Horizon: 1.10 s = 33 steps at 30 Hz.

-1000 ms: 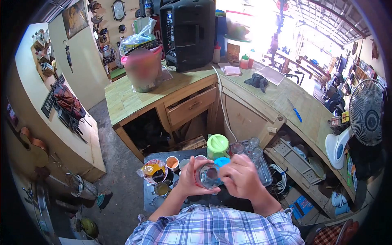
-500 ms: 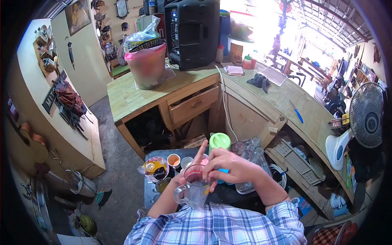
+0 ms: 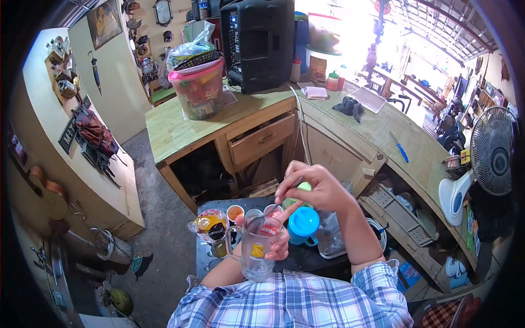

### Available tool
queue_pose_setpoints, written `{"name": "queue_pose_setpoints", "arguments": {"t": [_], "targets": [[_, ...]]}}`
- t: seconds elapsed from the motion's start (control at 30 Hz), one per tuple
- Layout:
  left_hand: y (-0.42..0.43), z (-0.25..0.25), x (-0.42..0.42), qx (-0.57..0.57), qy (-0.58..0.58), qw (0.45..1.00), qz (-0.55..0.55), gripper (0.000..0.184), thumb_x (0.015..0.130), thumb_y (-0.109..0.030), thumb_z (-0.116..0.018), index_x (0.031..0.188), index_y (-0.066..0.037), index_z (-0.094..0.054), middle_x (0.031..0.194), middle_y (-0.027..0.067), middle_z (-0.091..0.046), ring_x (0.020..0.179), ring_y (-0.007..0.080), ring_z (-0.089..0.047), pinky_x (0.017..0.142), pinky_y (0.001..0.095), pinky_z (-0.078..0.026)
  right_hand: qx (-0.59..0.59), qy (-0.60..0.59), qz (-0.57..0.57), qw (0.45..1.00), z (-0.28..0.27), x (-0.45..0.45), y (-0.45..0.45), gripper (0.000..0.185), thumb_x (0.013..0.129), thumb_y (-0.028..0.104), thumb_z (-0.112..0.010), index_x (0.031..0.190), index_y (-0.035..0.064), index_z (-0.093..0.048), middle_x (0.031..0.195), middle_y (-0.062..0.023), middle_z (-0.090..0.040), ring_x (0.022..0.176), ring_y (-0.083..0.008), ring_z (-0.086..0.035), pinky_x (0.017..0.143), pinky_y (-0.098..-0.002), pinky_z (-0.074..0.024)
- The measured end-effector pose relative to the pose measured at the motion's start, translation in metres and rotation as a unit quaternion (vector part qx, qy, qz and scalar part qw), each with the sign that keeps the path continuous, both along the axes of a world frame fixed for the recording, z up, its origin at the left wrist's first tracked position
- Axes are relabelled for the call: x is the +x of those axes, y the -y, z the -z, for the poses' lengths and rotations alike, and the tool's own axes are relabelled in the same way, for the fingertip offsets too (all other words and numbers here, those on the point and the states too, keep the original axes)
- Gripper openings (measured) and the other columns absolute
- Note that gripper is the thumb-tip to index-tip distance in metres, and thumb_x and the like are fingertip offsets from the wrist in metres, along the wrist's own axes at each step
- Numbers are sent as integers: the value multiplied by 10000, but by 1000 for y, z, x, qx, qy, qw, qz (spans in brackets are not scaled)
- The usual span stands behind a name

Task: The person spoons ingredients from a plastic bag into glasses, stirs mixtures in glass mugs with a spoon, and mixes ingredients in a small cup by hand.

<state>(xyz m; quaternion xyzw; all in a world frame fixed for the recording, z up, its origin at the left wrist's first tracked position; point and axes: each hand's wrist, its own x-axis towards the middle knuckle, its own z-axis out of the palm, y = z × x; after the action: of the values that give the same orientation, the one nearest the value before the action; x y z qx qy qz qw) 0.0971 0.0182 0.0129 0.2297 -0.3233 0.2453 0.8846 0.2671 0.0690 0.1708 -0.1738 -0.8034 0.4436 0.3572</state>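
My left hand [image 3: 279, 247] is wrapped around a clear glass mug [image 3: 257, 257] with red and yellow printing, held upright close to my shirt. Above it, my right hand [image 3: 313, 185] pinches the handle of a metal spoon [image 3: 277, 203]. The spoon slants down to the left, its bowl at the mug's mouth; whether it touches the glass I cannot tell. A blue-lidded pitcher [image 3: 304, 221] stands just right of the mug. Behind my right hand a green lid [image 3: 305, 187] is partly covered. Small cups stand beyond the mug, one with orange contents [image 3: 235, 211].
On the low dark table, a plastic bag with yellow contents [image 3: 209, 225] lies at left, and a clear tray [image 3: 332, 249] with glassware sits at right. The wooden counter [image 3: 383, 143] behind holds a blue-handled knife [image 3: 402, 151], a dark cloth and a bucket [image 3: 199, 93]. A fan [image 3: 495, 153] stands far right.
My right hand has risen away from the mug's rim, bringing the spoon into clear view. The blue pitcher lid is now uncovered, while the green lid is partly hidden. The mug has turned slightly.
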Motion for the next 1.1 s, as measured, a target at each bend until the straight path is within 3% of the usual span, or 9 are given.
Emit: {"name": "queue_pose_setpoints", "arguments": {"t": [0.2, 0.27, 0.47, 0.53, 0.6, 0.7, 0.73, 0.93, 1.1], "targets": [[-1, -24, -7, -18, -13, 1000, -16, 887, 670, -709, -692, 1331, -170, -452, 969, 135, -602, 708, 246, -626, 657, 363, -414, 61, 38, -2, 997, 9, -6, 6, 116, 877, 103, -614, 954, 31, -664, 878, -87, -586, 836, -193, -627, 734, -312, -481], [5, -36, -16, -51, -81, 995, -39, 900, 658, -733, -679, 1307, -150, -458, 940, 131, -594, 676, 236, -610, 649, 366, -413, -122, -42, 21, 991, -3, -4, 14, 124, 904, 98, -579, 950, -2, -636, 892, -89, -589, 809, -192, -676, 673, -281, -506], [11, -2, -21, -76, -155, 976, -132, 939, 598, -852, -587, 1214, -149, -498, 946, 125, -575, 707, 217, -564, 633, 351, -397, -35, 122, 7, 992, 17, -13, 23, 192, 957, 166, -520, 1006, -5, -592, 873, -81, -665, 885, -165, -626, 780, -308, -499], [13, -14, -25, -60, -180, 969, -159, 1040, 601, -847, -592, 1364, -168, -397, 957, 135, -575, 738, 248, -570, 634, 359, -414, -136, 54, 89, 985, -4, -3, 22, 243, 986, 167, -453, 998, -37, -585, 844, -125, -664, 823, -203, -658, 751, -334, -514], [9, -32, -27, -32, -237, 959, -151, 1223, 649, -661, -743, 1517, -291, 35, 981, 158, -608, 906, 296, -608, 730, 421, -467, -111, 29, 90, 989, 6, 2, 14, 268, 997, 180, -430, 992, -43, -578, 826, -130, -666, 824, -194, -661, 751, -337, -520], [4, -34, -29, 6, -283, 926, -248, 1315, 645, -468, -847, 1502, -275, 131, 1028, 150, -614, 1001, 292, -611, 781, 457, -491, -6, 183, 31, 983, 28, -9, 36, 261, 996, 190, -420, 997, -33, -555, 778, -137, -657, 755, -241, -670, 713, -338, -522], [5, -36, -30, 8, -283, 927, -248, 1315, 645, -468, -847, 1502, -275, 131, 1028, 150, -614, 1001, 292, -611, 781, 457, -491, -132, 182, -17, 974, 6, -11, 50, 248, 987, 180, -423, 1014, -33, -548, 779, -145, -658, 797, -287, -668, 737, -368, -506], [17, -56, -46, 192, -408, 767, -457, 1410, 655, -245, -879, 1449, -196, 285, 1173, 153, -595, 1035, 212, -608, 911, 364, -461, -44, 59, 128, 989, -3, 13, 54, 233, 974, 170, -431, 1040, -25, -541, 820, -129, -676, 809, -299, -670, 740, -377, -504], [26, -65, -40, 280, -478, 611, -565, 1428, 629, -201, -881, 1440, -144, 292, 1026, 157, -662, 968, 208, -634, 902, 361, -471, -38, 130, 77, 988, 15, 2, 67, 191, 951, 108, -474, 999, -39, -585, 869, -128, -686, 839, -244, -683, 750, -334, -512]]}}
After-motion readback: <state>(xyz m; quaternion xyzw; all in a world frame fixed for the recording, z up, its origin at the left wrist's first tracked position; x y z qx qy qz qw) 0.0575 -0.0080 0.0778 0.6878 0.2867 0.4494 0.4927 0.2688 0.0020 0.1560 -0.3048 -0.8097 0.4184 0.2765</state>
